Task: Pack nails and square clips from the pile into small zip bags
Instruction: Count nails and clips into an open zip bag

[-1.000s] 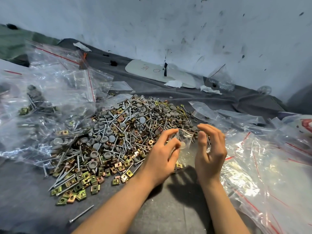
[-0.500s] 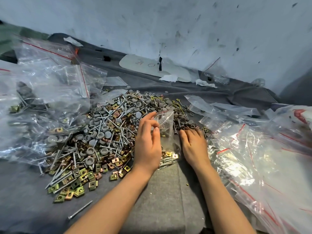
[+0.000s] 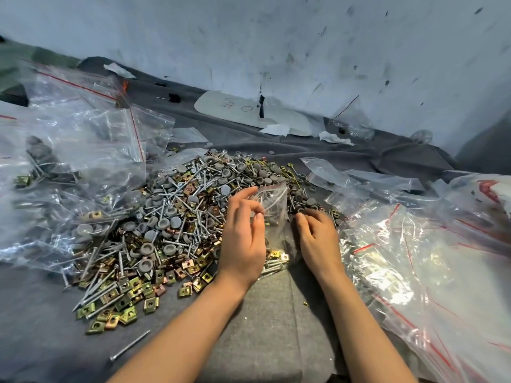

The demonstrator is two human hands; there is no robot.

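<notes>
Hardware lies heaped on a grey cloth-covered surface (image 3: 262, 327): a mixed pile (image 3: 179, 211) of silver nails (image 3: 96, 286), brass-coloured square metal clips (image 3: 124, 299) and grey round plastic caps (image 3: 174, 222). One loose silver nail (image 3: 130, 345) lies apart from the pile on its near side.

At the pile's near right edge a small clear plastic zip bag (image 3: 273, 200) stands upright between the two hands, its mouth at the top. A few square clips and nails show through its lower end, which rests on the cloth. The left hand (image 3: 243, 236) holds the bag by its upper left edge, thumb and fingers closed together in a pinch on the plastic. The right hand (image 3: 318, 236) lies palm down just to the right of the bag, its fingers (image 3: 302, 219) curled with the tips on the pile; I cannot tell whether they have anything between them.

On the left, clear zip bags with red seal lines (image 3: 69, 161), some holding nails and clips, lie heaped against the pile. On the right spreads a larger heap of clear red-lined zip bags (image 3: 414, 258). Behind the pile a white oval card with handwriting (image 3: 249, 111) lies at the foot of a scuffed white wall (image 3: 276, 37).
</notes>
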